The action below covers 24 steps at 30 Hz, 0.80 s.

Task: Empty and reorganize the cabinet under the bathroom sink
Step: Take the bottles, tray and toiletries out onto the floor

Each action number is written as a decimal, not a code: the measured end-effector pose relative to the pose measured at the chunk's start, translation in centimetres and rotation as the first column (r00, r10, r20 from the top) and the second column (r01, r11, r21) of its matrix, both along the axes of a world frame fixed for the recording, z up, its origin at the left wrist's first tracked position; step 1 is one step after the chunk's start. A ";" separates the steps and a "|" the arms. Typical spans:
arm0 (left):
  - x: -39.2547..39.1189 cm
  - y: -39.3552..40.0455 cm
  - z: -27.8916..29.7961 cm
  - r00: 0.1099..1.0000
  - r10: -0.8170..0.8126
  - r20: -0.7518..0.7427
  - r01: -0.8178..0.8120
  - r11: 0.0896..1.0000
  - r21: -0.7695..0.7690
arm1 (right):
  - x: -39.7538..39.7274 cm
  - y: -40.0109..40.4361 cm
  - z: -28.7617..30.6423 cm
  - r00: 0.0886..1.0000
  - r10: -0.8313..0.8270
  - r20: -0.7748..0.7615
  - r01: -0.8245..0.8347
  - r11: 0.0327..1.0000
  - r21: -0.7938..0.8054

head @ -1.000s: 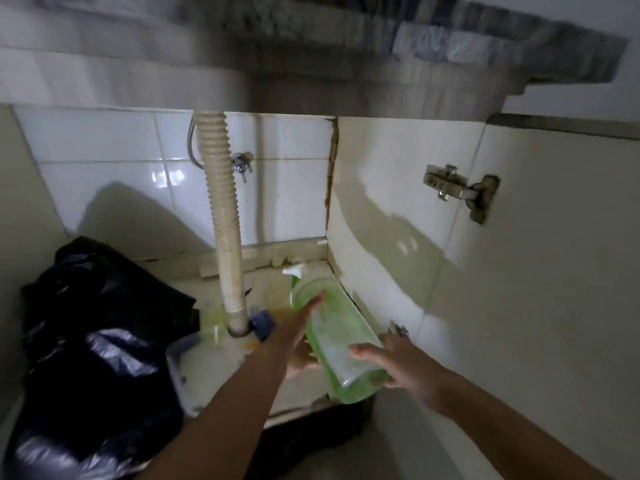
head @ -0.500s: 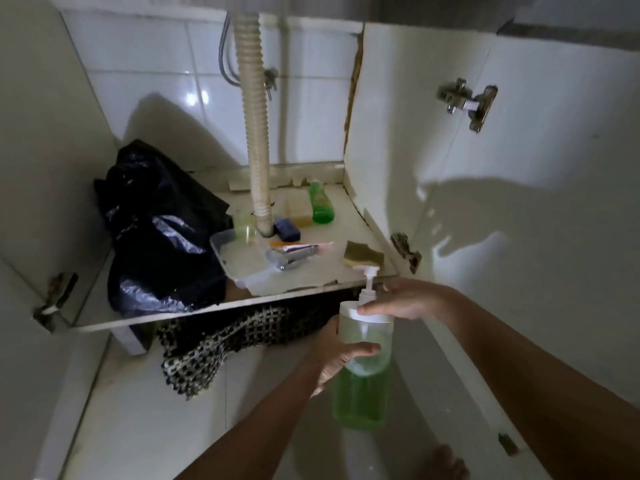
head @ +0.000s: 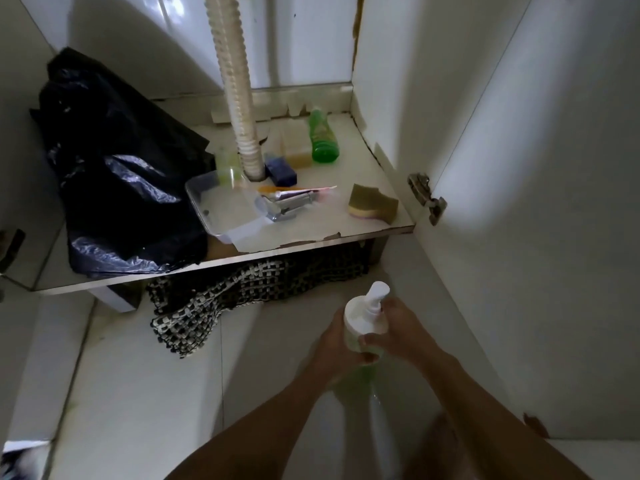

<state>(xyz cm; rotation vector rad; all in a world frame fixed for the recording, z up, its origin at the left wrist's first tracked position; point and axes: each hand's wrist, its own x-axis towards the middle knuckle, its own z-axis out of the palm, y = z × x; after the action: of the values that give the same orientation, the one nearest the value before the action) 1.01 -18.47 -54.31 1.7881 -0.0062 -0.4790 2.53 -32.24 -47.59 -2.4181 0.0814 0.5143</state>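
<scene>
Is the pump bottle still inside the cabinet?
No, both hands hold the pump bottle out over the floor, in front of the cabinet shelf.

It is dim. A bright patch of light falls on the open door (head: 540,188). Corners look dark, edges bend, arms look blurry.

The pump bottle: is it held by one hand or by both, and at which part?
Both. The left hand grips the pump bottle round its body; the right hand holds it near the white top.
</scene>
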 end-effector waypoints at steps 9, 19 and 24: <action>3.2 -1.0 -0.7 0.995 -0.104 0.013 0.099 0.973 0.210 | 0.6 -1.1 -3.5 0.992 -0.084 0.096 0.094 0.991 -0.096; 4.2 2.8 3.6 0.925 -0.312 -0.217 0.380 0.772 0.510 | 0.9 -2.4 0.5 0.970 -0.236 -0.056 0.211 0.936 -0.282; 5.5 7.5 9.0 0.971 -0.219 -0.093 0.232 0.788 0.570 | 2.4 -0.9 7.6 0.942 -0.294 0.159 0.316 0.940 -0.131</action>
<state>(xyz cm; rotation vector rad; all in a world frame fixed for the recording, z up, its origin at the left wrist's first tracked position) 6.49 -10.98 -45.33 2.4015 -0.0670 -0.7297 4.90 -33.14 -39.98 -2.5198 0.4459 0.2044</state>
